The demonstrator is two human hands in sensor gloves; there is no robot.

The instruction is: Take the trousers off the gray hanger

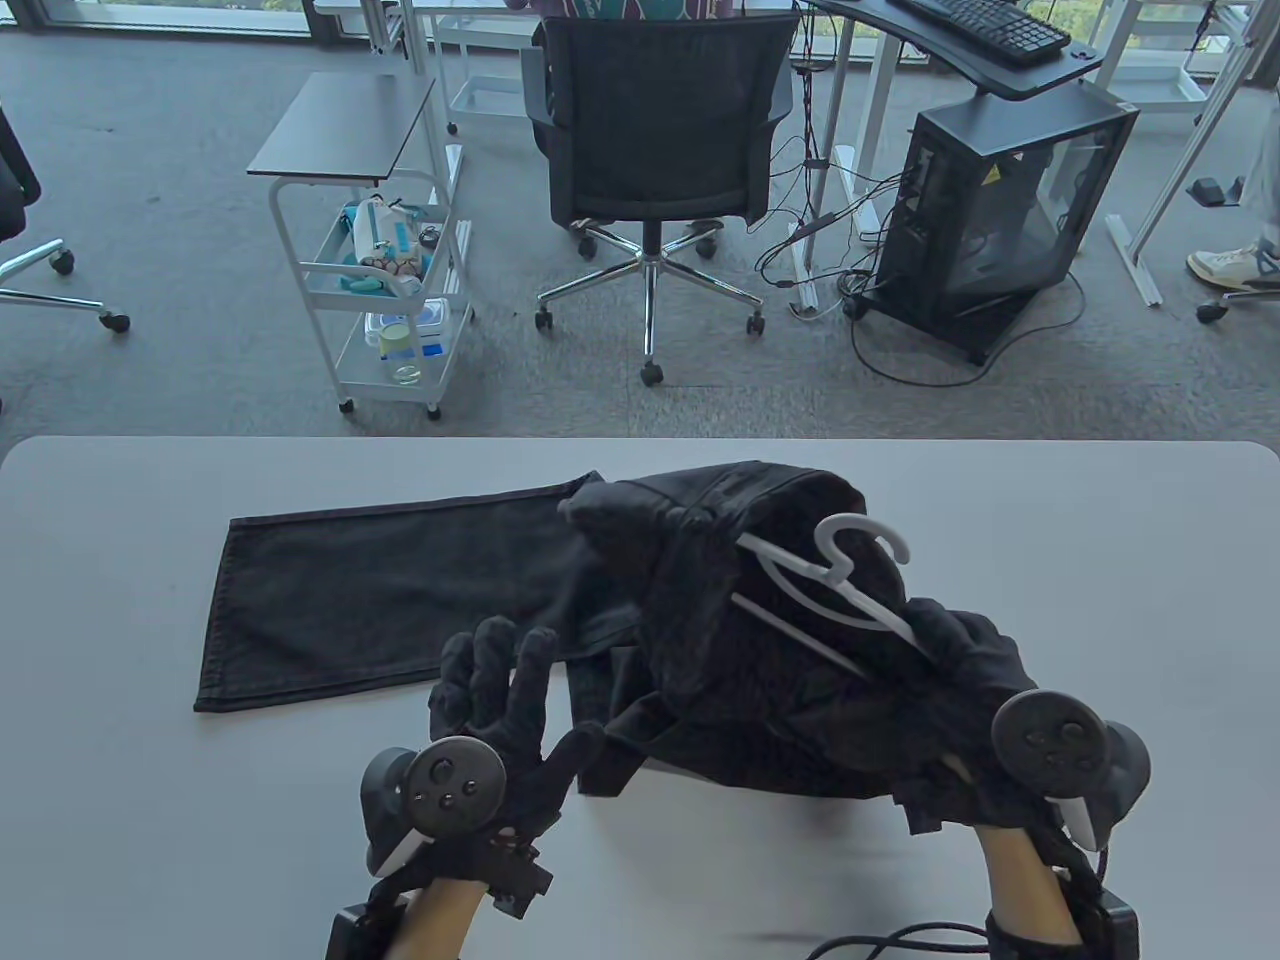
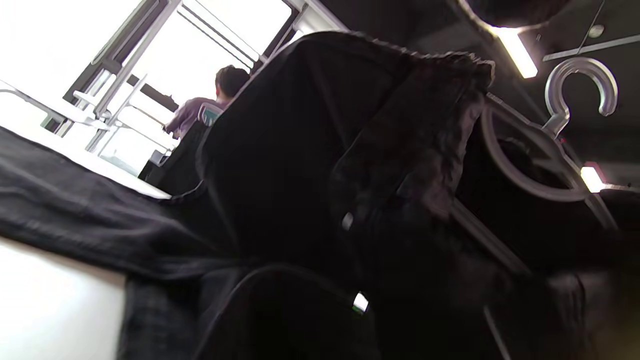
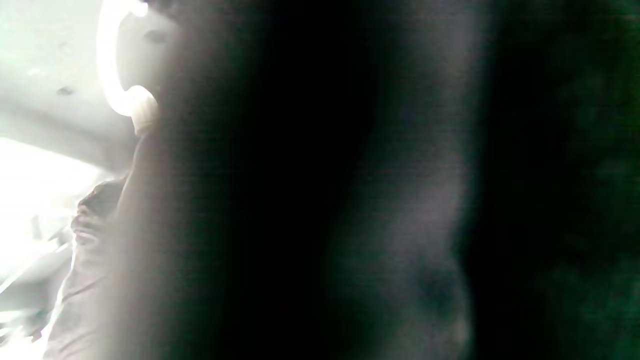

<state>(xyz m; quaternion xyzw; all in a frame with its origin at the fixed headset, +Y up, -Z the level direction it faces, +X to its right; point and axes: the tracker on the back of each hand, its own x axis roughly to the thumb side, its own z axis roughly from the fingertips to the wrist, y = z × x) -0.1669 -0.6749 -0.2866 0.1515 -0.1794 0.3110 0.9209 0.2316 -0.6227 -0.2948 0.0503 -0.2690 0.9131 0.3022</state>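
Black trousers point(image 1: 400, 590) lie on the white table point(image 1: 120, 800), one leg stretched flat to the left, the waist part bunched and raised over the grey hanger point(image 1: 840, 590). My right hand point(image 1: 965, 650) grips the hanger's right end and holds it lifted and tilted, hook up. My left hand point(image 1: 505, 685) is open with fingers spread, just left of the bunched cloth and over the leg's near edge, gripping nothing. The left wrist view shows the hanger hook point(image 2: 580, 90) above the draped trousers point(image 2: 310, 165). The right wrist view is mostly dark cloth, with the hook point(image 3: 117, 85) at top left.
Beyond the table's far edge stand an office chair point(image 1: 655, 130), a white trolley point(image 1: 385, 280) and a computer tower point(image 1: 990, 220). A cable point(image 1: 880, 940) lies at the near edge by my right wrist.
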